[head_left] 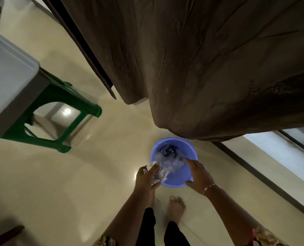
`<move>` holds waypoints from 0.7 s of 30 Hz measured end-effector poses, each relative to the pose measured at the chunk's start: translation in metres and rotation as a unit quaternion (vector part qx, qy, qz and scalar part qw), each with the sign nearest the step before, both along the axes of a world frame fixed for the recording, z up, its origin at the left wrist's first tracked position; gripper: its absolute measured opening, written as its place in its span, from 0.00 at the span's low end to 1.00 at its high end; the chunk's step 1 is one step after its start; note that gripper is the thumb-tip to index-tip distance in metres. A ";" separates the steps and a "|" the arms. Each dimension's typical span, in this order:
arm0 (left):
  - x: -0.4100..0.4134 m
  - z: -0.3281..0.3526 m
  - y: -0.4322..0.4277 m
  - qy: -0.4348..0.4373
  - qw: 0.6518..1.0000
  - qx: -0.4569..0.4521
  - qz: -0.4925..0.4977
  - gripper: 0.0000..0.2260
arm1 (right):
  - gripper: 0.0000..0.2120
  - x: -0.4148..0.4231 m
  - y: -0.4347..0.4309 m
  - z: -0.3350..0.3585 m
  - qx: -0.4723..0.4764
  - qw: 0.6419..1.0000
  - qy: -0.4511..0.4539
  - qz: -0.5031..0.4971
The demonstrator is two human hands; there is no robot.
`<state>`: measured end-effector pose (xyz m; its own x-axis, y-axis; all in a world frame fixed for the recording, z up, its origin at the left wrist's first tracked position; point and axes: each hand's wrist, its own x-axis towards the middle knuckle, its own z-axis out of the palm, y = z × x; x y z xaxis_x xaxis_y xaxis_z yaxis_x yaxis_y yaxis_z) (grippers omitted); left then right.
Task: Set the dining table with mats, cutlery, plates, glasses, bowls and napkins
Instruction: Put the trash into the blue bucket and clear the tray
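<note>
Fingers (pixel 153 168) of the left hand (pixel 145 179) clutch crumpled white paper napkins (pixel 161 173); right hand (pixel 197 175) grips the round blue plastic basin (pixel 174 181) by its rim.

Thin bracelet (pixel 209 186) right wrist; black trousers (pixel 147 228); bare feet (pixel 177 206).

A single head-worn wide-angle view looks steeply down at the floor (pixel 59 183), close above the basin (pixel 178 181) toward 6 o'clock. The curtain (pixel 201 59) is at 1 o'clock and the stool (pixel 59 93) at 9 o'clock.
</note>
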<state>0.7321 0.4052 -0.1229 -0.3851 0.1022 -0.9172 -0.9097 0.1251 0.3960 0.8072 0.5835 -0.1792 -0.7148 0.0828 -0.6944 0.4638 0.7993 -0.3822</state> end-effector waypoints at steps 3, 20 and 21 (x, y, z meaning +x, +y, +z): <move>-0.003 -0.004 0.015 -0.028 0.999 0.006 -0.016 0.21 | 0.39 0.011 0.005 0.009 0.021 1.000 0.000 0.003; 0.038 0.150 -0.093 0.220 0.888 -0.273 -0.298 0.26 | 0.31 0.014 -0.058 0.188 0.014 0.994 0.105 0.030; 0.042 0.162 -0.102 0.233 0.880 -0.284 -0.300 0.26 | 0.31 0.011 -0.068 0.201 0.007 0.992 0.112 0.052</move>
<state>0.7744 0.3028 0.0392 -0.7659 -0.0089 -0.6429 -0.3675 0.8265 0.4264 0.8186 0.5151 0.0217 -0.8563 0.0099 -0.5164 0.2837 0.8445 -0.4543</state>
